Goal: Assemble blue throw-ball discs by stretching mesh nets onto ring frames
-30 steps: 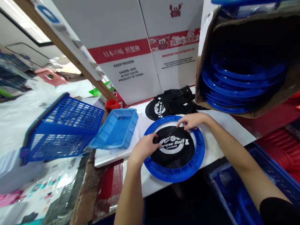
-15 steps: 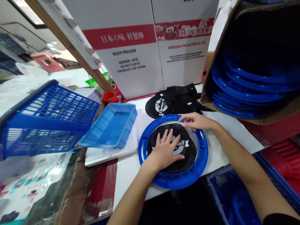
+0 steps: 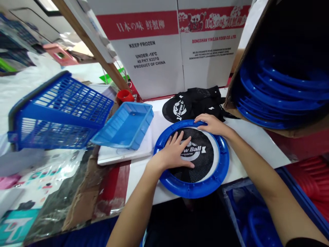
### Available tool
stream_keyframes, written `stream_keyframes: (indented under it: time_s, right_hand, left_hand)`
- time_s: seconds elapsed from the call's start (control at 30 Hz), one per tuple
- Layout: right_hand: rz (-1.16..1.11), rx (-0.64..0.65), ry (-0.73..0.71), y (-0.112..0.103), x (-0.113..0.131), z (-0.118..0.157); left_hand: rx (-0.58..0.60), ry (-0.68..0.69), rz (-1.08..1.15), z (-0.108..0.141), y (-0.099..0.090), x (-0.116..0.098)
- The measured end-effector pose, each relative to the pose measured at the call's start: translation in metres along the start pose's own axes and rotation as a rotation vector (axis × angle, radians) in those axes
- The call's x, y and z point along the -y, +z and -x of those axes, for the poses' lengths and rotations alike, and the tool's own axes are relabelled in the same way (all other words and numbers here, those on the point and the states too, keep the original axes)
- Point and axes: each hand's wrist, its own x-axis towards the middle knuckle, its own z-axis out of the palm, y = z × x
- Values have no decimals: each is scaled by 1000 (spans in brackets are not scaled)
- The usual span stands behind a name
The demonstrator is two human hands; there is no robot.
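Observation:
A blue plastic ring lies flat in front of me, with a round black mesh disc printed "Throw Ball" inside it. The disc sits toward the ring's left, and a white crescent shows along its right edge. My left hand rests palm down on the disc's left part, fingers spread, covering some of the print. On the ring's upper right rim is my right hand, its fingers and thumb across the rim. More black printed mesh pieces lie in an overlapping pile just behind the ring.
A carton of stacked blue rings stands at right. Left are a light-blue tray, a blue basket and a red roll. White printed cartons wall off the back. Blue parts fill a bin below right.
The mesh disc has shifted left within the ring, widening the white gap at right. My left hand moved with it. My right hand's fingers moved from the disc's edge onto the rim.

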Motion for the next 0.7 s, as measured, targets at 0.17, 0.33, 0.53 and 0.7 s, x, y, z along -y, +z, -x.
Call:
stream_keyframes:
  time_s: [0.17,0.33,0.53,0.7]
  right_hand:
    - [-34,14,-30,16,7,-9]
    - [25,-67,-15,30,14,-6]
    - [28,-113,28,32,15,-6]
    - [87,-74,-12,29,15,-5]
  left_hand:
    - [12,32,-20,-2,0,-7]
    - [-17,-6,-53,-1,4,-16]
    - [-38,-25,-34,3,17,-20]
    - [-40,-59,6,7,16,-23]
